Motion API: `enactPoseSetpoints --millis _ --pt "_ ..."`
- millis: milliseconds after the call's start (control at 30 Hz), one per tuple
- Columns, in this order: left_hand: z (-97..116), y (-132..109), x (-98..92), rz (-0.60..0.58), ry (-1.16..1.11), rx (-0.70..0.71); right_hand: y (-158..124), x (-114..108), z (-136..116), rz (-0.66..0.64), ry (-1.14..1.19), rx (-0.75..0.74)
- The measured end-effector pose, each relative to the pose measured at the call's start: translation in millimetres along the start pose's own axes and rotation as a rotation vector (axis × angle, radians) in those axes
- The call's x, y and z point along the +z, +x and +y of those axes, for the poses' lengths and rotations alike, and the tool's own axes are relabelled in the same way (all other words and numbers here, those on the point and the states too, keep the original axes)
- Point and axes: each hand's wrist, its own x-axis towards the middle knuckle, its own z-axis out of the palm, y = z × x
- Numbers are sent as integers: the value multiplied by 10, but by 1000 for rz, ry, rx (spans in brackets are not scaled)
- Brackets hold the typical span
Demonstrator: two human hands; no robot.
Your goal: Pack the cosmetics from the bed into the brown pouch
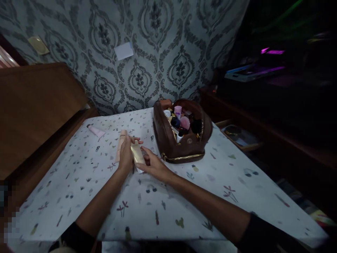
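A pale gold, flat-looking cosmetic container (137, 153) is between my two hands, low over the table. My right hand (155, 166) grips its right side, with the thumb near the lower end. My left hand (126, 154) lies along the left side, its fingers curled behind the upper end. A beige tube (122, 140) is just left of my left hand and partly hidden by it. Something white shows under the gold container, mostly covered. To the right, a brown makeup bag (181, 149) stands unzipped, packed with cosmetics, among them a pink round puff (184, 122).
A pink tube with a dark cap (96, 131) lies at the table's back left. The printed white cloth (147, 214) covers the table. A brown wooden panel (39, 109) borders the left; an open drawer (240, 138) is at the right. Patterned wallpaper rises behind.
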Motion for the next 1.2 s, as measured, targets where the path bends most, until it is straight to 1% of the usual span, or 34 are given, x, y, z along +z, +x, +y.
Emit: enactPoseSetpoints --millis 67,133,233,433,500,567,633,700,800,900,967,1033,1100,1200 --pt "-14 9 -11 -1 -89 -44 17 -11 -18 -47 91 59" --pt "-27 7 -30 22 -138 -95 18 -14 -47 -79 127 68" --pt "-57 -21 -45 20 -214 -140 5 -5 -82 -61 139 58" --pt "-96 -167 -14 -162 -252 -283 -28 7 -115 57 133 50" --pt "-86 -204 -2 -191 -245 -299 -35 2 -122 71 105 35" --pt "-69 -222 2 -184 -243 -303 -38 -2 -118 70 83 29" --pt "-53 -226 -1 -175 -242 -330 -38 -3 -101 44 81 37" --pt "-43 -221 -14 -192 -232 -377 -38 1 -76 3 127 58" --pt "-35 -204 -46 -214 -210 -439 -46 9 -49 -78 315 91" --pt "-25 -181 -76 -138 -241 -500 -57 15 -52 -164 469 103" --pt "-15 -168 -84 -63 -267 -497 -60 20 -67 -177 509 109" --pt "-4 -167 -77 -28 -272 -446 -59 25 -87 -163 511 130" --pt "6 -184 -61 -38 -277 -400 -56 27 -108 -127 487 151" --pt "11 -223 -32 -94 -288 -367 -51 21 -134 -24 406 151"
